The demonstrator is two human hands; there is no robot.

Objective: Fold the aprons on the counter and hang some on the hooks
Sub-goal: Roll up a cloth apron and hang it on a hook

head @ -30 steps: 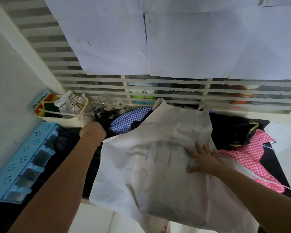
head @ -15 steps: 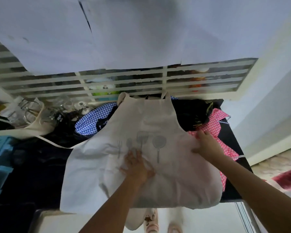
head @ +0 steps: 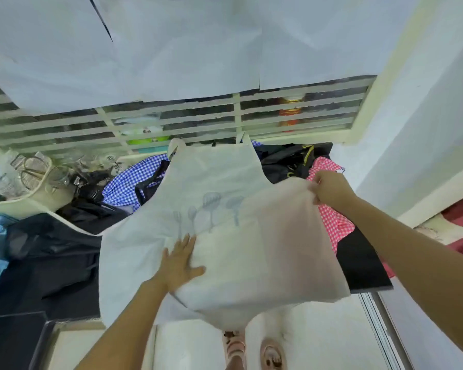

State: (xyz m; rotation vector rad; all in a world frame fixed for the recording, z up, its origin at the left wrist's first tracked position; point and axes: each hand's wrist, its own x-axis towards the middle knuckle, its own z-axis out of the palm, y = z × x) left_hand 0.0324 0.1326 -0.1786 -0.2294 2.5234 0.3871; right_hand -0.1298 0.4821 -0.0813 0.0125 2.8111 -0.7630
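The cream apron lies spread on the dark counter, bib toward the slatted window, with its lower edge hanging over the counter's front. My left hand lies flat on it, fingers straight and spread, pressing the cloth down just below the printed utensils. My right hand pinches the apron's right edge between thumb and curled fingers and holds that side lifted, so the flap hangs as a raised sheet across the right half. A blue checked apron is bunched at the left of the bib, partly under it. A pink checked apron lies just beyond the raised flap, below my right wrist. Black cloth is heaped behind the bib, near the window.
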